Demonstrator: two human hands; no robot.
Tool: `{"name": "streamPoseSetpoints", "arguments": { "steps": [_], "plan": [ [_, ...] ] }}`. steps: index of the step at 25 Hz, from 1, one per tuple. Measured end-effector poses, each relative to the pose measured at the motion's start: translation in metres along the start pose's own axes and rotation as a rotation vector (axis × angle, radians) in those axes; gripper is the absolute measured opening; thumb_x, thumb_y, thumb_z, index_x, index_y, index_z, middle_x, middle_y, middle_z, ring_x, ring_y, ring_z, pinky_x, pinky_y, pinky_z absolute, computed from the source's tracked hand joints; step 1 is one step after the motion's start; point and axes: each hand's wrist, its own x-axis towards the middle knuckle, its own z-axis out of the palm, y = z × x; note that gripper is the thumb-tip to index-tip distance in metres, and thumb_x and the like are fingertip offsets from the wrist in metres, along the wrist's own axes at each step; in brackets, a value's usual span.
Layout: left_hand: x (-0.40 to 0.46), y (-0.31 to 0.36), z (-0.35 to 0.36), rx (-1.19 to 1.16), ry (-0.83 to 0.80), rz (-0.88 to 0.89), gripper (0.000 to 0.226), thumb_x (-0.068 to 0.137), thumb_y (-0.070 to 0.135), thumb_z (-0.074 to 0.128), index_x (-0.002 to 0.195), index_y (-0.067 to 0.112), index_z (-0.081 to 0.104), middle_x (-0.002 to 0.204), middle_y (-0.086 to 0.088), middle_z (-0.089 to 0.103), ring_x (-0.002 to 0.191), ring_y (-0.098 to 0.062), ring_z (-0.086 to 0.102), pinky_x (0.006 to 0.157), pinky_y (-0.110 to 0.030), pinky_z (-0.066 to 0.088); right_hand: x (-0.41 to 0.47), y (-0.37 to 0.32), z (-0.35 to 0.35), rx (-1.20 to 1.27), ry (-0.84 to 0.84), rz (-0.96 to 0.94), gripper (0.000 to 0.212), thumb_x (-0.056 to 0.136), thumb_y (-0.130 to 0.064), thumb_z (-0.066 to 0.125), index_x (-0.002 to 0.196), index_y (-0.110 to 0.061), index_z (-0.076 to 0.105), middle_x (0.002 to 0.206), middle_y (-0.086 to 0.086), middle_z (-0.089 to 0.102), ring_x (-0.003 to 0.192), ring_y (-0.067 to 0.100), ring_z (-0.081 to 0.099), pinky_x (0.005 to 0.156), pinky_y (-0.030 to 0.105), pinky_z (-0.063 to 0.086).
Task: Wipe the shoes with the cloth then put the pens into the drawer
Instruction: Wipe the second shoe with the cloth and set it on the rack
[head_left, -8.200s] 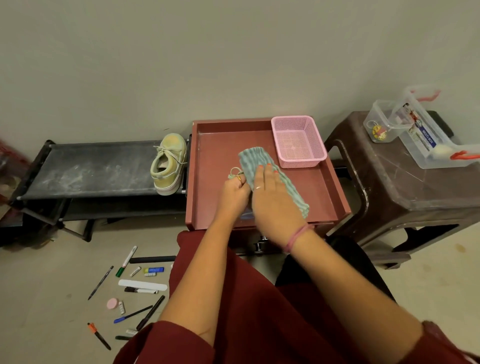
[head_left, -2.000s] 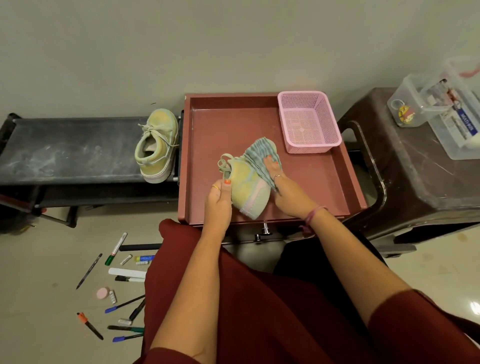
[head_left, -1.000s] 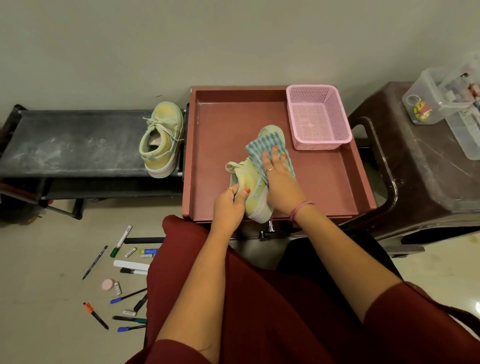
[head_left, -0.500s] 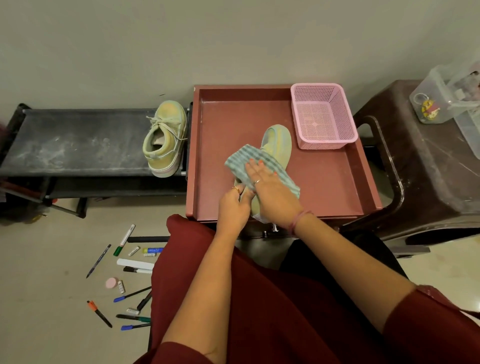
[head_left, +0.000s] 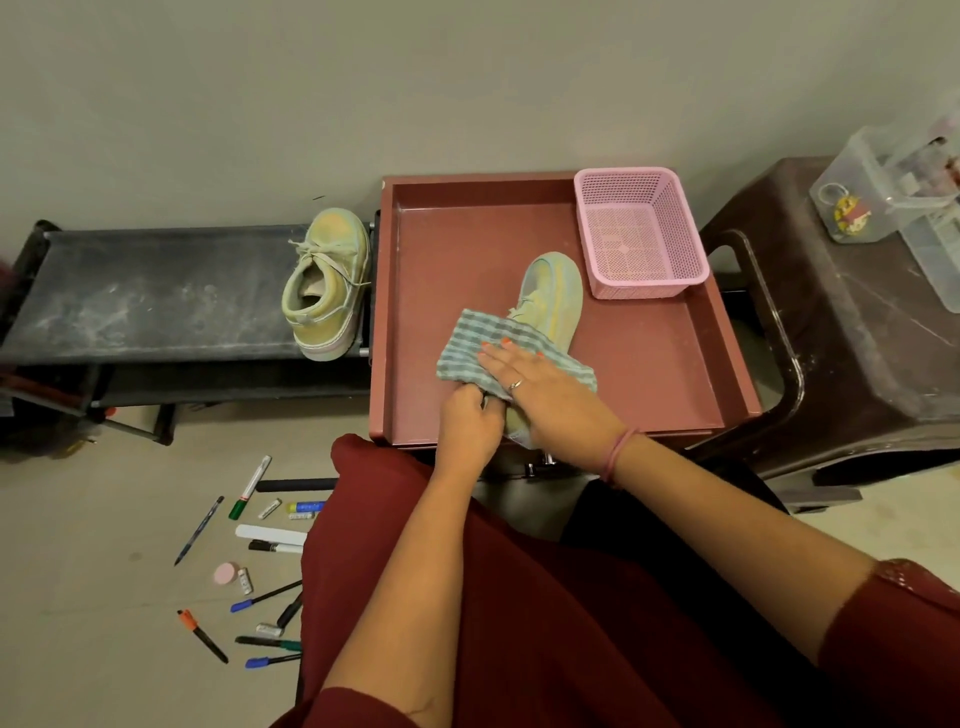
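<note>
Head view: right hand (head_left: 545, 395) flat, fingers straight, pressing striped cloth (head_left: 467, 348) onto pale shoe (head_left: 556, 296) in open red drawer (head_left: 675, 374), left hand (head_left: 467, 426) curled gripping shoe heel, second shoe (head_left: 327, 286) on black rack (head_left: 156, 296), pens (head_left: 260, 571) scattered on floor, pink basket (head_left: 644, 234) in drawer corner.

A pink plastic mesh basket (head_left: 642, 234) sits in the far right corner of a reddish-brown tray. A dark brown plastic stool (head_left: 852, 364) stands to the right, carrying clear plastic storage boxes (head_left: 893, 192). On the left, a low black dusty rack (head_left: 156, 296) runs along the grey wall (head_left: 363, 78). A small pink round eraser (head_left: 225, 573) lies on the beige floor (head_left: 78, 597).
</note>
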Motion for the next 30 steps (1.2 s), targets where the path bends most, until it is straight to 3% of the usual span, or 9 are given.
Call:
{"name": "streamPoseSetpoints", "arguments": {
  "steps": [2,5,8,11,14,17,21,26,30],
  "plan": [
    [0.0,-0.001,0.005,-0.036,-0.043,0.078,0.02,0.093,0.019,0.057,0.08,0.005,0.062,0.077,-0.008,0.063,0.068,-0.016,0.055,0.06,-0.027,0.04,0.011,0.03,-0.008,-0.123,0.046,0.014,0.072,0.084,0.006,0.052,0.148,-0.014,0.026,0.152,0.007,0.031,0.142,0.023,0.026,0.117,0.037,0.02],
    [-0.003,0.004,0.009,-0.04,-0.067,0.121,0.023,0.091,0.031,0.055,0.09,0.012,0.068,0.08,-0.004,0.066,0.077,-0.019,0.059,0.067,-0.032,0.045,0.029,0.047,-0.017,-0.116,0.018,0.209,0.073,0.087,0.007,0.043,0.15,-0.018,0.016,0.157,0.004,0.018,0.147,0.022,0.009,0.119,0.045,0.012],
    [-0.001,0.003,0.006,-0.03,-0.013,0.054,0.016,0.093,0.015,0.056,0.078,0.012,0.063,0.074,-0.003,0.061,0.066,-0.014,0.052,0.059,-0.025,0.037,0.011,0.014,0.003,0.103,0.045,0.207,0.083,0.081,0.013,0.045,0.15,-0.021,0.013,0.158,-0.002,0.011,0.147,0.017,0.0,0.12,0.041,0.003],
    [0.0,-0.003,0.002,-0.033,-0.005,0.0,0.015,0.088,-0.003,0.052,0.094,-0.003,0.066,0.089,-0.012,0.068,0.078,-0.016,0.057,0.064,-0.021,0.04,-0.02,-0.006,0.018,0.164,0.071,0.041,0.079,0.083,0.009,0.055,0.149,-0.017,0.019,0.155,-0.001,0.021,0.145,0.017,0.01,0.119,0.031,0.01],
    [-0.001,-0.002,0.002,-0.043,-0.051,0.043,0.023,0.087,0.024,0.057,0.096,0.005,0.068,0.092,-0.011,0.07,0.082,-0.021,0.063,0.073,-0.033,0.05,-0.009,0.03,0.005,-0.074,0.101,-0.006,0.065,0.086,0.005,0.054,0.145,-0.01,0.032,0.15,0.007,0.034,0.141,0.024,0.028,0.115,0.038,0.026],
    [-0.004,0.002,0.004,-0.039,-0.078,0.091,0.034,0.085,0.042,0.056,0.097,0.013,0.069,0.086,-0.004,0.069,0.083,-0.023,0.064,0.074,-0.041,0.052,0.015,0.052,-0.014,-0.102,0.102,0.189,0.066,0.087,0.009,0.046,0.147,-0.012,0.029,0.153,0.006,0.031,0.144,0.025,0.021,0.114,0.044,0.027],
    [0.0,0.0,0.004,-0.027,-0.06,0.083,0.012,0.09,0.022,0.06,0.09,0.011,0.066,0.088,-0.005,0.068,0.084,-0.023,0.062,0.071,-0.032,0.047,0.006,0.015,0.003,-0.009,0.105,0.252,0.079,0.083,0.01,0.044,0.15,-0.023,0.017,0.158,0.001,0.015,0.146,0.028,0.003,0.118,0.038,0.012],
    [-0.001,0.002,0.004,0.013,-0.047,0.092,0.019,0.088,-0.003,0.052,0.101,-0.001,0.065,0.085,0.001,0.06,0.076,-0.012,0.054,0.058,-0.006,0.037,-0.017,-0.004,0.016,0.081,0.248,0.188,0.061,0.083,-0.016,0.023,0.142,-0.01,0.039,0.148,0.009,0.038,0.139,0.028,0.025,0.114,0.037,0.02],
    [-0.001,0.0,0.002,-0.064,-0.04,0.03,0.027,0.084,-0.008,0.048,0.102,0.003,0.065,0.095,-0.004,0.068,0.087,-0.018,0.062,0.069,-0.014,0.048,-0.041,0.004,0.036,-0.077,0.293,0.154,0.064,0.079,0.008,0.036,0.141,-0.007,0.038,0.144,0.009,0.044,0.136,0.028,0.034,0.108,0.036,0.034]
  ]
}}
